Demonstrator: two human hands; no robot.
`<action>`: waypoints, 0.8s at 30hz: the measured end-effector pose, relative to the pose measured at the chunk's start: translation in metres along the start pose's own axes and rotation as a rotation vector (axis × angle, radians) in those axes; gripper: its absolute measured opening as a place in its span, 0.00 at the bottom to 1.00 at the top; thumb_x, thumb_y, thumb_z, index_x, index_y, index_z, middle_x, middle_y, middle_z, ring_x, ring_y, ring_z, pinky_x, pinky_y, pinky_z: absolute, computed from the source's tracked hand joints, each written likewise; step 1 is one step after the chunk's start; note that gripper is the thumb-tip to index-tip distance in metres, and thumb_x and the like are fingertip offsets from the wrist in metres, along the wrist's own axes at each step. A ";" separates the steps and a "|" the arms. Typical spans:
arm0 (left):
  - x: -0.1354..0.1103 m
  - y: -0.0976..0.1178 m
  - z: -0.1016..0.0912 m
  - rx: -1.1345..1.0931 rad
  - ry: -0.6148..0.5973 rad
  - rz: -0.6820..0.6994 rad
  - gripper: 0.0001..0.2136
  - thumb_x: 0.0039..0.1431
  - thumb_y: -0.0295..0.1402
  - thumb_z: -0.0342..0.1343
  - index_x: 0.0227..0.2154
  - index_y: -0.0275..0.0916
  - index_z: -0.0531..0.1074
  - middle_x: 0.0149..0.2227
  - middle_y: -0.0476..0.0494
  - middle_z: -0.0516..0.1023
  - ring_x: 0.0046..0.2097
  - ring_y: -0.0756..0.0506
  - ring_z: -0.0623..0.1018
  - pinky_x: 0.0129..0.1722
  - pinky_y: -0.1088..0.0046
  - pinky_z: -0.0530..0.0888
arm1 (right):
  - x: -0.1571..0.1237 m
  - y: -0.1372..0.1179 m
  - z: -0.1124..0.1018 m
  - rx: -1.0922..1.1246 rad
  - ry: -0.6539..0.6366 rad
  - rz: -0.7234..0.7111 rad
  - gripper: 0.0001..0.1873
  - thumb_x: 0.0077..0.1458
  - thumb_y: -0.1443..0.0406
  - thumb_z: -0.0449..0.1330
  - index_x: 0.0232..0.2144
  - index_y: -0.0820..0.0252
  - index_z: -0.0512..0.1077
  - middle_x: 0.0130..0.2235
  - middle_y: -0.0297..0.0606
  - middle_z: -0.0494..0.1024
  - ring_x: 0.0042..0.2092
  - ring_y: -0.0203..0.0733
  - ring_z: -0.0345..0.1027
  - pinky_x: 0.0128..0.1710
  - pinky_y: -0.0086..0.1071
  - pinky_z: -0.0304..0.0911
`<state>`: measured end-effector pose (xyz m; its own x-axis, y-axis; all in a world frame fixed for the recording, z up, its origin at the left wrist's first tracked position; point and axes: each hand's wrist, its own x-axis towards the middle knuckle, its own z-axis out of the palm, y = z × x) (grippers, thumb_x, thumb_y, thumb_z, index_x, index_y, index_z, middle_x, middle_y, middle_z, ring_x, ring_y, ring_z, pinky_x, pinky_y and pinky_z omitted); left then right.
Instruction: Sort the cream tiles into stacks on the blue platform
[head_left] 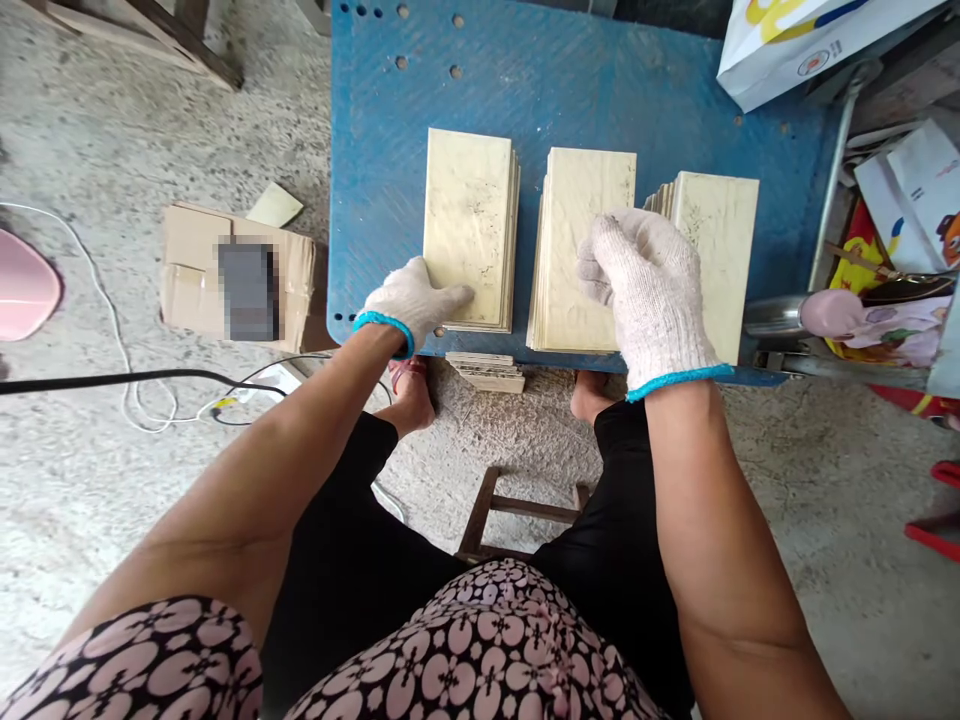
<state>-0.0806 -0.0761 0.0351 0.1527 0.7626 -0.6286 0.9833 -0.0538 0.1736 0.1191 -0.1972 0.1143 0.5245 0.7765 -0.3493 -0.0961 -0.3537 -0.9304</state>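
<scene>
Cream-coloured thin boards are standing in three neat stacks on a blue table point(390, 180), side by side along its near edge. The left hand point(411, 300), in a white knitted glove with a blue cuff, is pressing against the near left corner of the left stack point(469, 225), thumb lying on the top board and the other fingers tucked down the side; it is resting there with a loose, half-closed hand, seemingly to keep the edges of that pile square, and is not lifting anything. The right hand point(651, 290), gloved the same way, is lying across the gap between the middle stack point(570, 230) and the right stack point(724, 240), fingers curled down over the right edge of the middle pile. Whether those fingers are pinching a board or only touching the edge I cannot tell, since the back of the glove is hiding them. The right stack is fanning slightly at its far left corner, which suggests its boards are looser than the others.

A few more boards point(491, 370) are lying on the concrete floor just under the table's near edge, between the person's feet. A cardboard box point(195, 270) is sitting to the left on the floor, with cables point(135, 385) trailing near it, and a wooden stool point(517, 510) is showing between the person's knees.
</scene>
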 end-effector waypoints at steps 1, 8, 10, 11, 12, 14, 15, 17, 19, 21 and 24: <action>-0.001 0.000 0.003 -0.007 0.016 -0.006 0.30 0.52 0.56 0.57 0.49 0.38 0.70 0.45 0.31 0.75 0.47 0.29 0.76 0.43 0.51 0.73 | 0.000 0.000 0.000 0.001 0.000 -0.005 0.16 0.57 0.49 0.61 0.29 0.53 0.68 0.31 0.35 0.72 0.36 0.43 0.68 0.37 0.38 0.65; -0.003 0.003 0.009 -0.053 0.042 -0.034 0.28 0.53 0.53 0.57 0.50 0.38 0.69 0.46 0.31 0.74 0.47 0.30 0.76 0.44 0.51 0.73 | -0.002 -0.004 -0.001 0.005 -0.007 -0.054 0.17 0.58 0.51 0.60 0.26 0.53 0.65 0.28 0.33 0.70 0.30 0.39 0.62 0.33 0.36 0.60; -0.003 0.003 0.009 -0.076 0.057 -0.039 0.27 0.53 0.52 0.58 0.50 0.38 0.69 0.46 0.32 0.74 0.47 0.30 0.75 0.45 0.51 0.73 | -0.003 -0.005 0.000 0.001 -0.009 -0.050 0.18 0.58 0.50 0.60 0.25 0.52 0.64 0.28 0.33 0.70 0.30 0.40 0.63 0.34 0.37 0.61; -0.003 0.003 0.010 -0.091 0.067 -0.039 0.27 0.52 0.51 0.58 0.51 0.39 0.69 0.46 0.33 0.74 0.48 0.30 0.75 0.46 0.50 0.73 | -0.003 -0.005 0.000 0.002 -0.011 -0.045 0.18 0.57 0.50 0.60 0.24 0.52 0.64 0.28 0.34 0.70 0.31 0.41 0.63 0.34 0.37 0.62; -0.004 0.001 0.011 -0.112 0.079 -0.038 0.27 0.52 0.51 0.59 0.51 0.40 0.69 0.45 0.34 0.75 0.49 0.30 0.75 0.46 0.50 0.73 | -0.003 -0.005 0.000 0.003 -0.016 -0.038 0.18 0.57 0.49 0.60 0.24 0.52 0.64 0.28 0.34 0.70 0.32 0.42 0.64 0.35 0.38 0.63; -0.007 -0.006 0.016 -0.191 0.136 -0.033 0.27 0.53 0.49 0.58 0.53 0.42 0.69 0.46 0.36 0.75 0.50 0.31 0.74 0.49 0.51 0.73 | -0.002 -0.005 0.000 0.011 -0.013 -0.026 0.18 0.56 0.48 0.61 0.25 0.51 0.64 0.29 0.35 0.71 0.34 0.44 0.66 0.36 0.39 0.65; -0.009 -0.012 0.022 -0.249 0.187 -0.039 0.27 0.54 0.47 0.57 0.56 0.44 0.68 0.47 0.38 0.75 0.51 0.32 0.74 0.50 0.53 0.73 | -0.002 -0.006 0.000 0.020 -0.010 -0.024 0.18 0.55 0.48 0.61 0.25 0.51 0.64 0.30 0.35 0.71 0.34 0.44 0.66 0.36 0.39 0.65; -0.017 -0.026 0.040 -0.379 0.326 -0.081 0.27 0.58 0.43 0.53 0.60 0.45 0.64 0.49 0.41 0.75 0.52 0.36 0.74 0.52 0.57 0.73 | -0.002 -0.006 0.000 0.056 -0.006 -0.027 0.18 0.55 0.49 0.62 0.25 0.52 0.63 0.30 0.35 0.71 0.34 0.42 0.66 0.36 0.38 0.66; -0.029 -0.043 0.067 -0.478 0.438 -0.175 0.27 0.60 0.39 0.49 0.62 0.44 0.62 0.51 0.42 0.75 0.53 0.38 0.74 0.51 0.61 0.73 | -0.002 -0.007 -0.001 0.089 -0.008 -0.038 0.18 0.55 0.51 0.63 0.25 0.53 0.62 0.29 0.34 0.70 0.32 0.40 0.65 0.35 0.36 0.66; -0.047 -0.056 0.100 -0.532 0.391 -0.279 0.24 0.59 0.38 0.48 0.59 0.42 0.66 0.49 0.41 0.76 0.51 0.39 0.75 0.50 0.64 0.74 | -0.003 -0.008 -0.001 0.089 -0.014 -0.045 0.18 0.56 0.52 0.62 0.25 0.53 0.62 0.28 0.34 0.69 0.32 0.39 0.64 0.34 0.35 0.65; -0.080 -0.062 0.147 -0.451 0.096 -0.403 0.30 0.51 0.40 0.59 0.59 0.42 0.65 0.52 0.38 0.74 0.55 0.34 0.73 0.54 0.58 0.70 | -0.003 -0.006 -0.003 0.036 -0.013 -0.041 0.18 0.55 0.48 0.61 0.25 0.51 0.63 0.29 0.35 0.69 0.34 0.43 0.66 0.35 0.37 0.66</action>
<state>-0.1393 -0.2281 -0.0370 -0.2528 0.7217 -0.6444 0.8199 0.5134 0.2534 0.1205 -0.1988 0.1216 0.5175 0.7969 -0.3115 -0.1052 -0.3021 -0.9475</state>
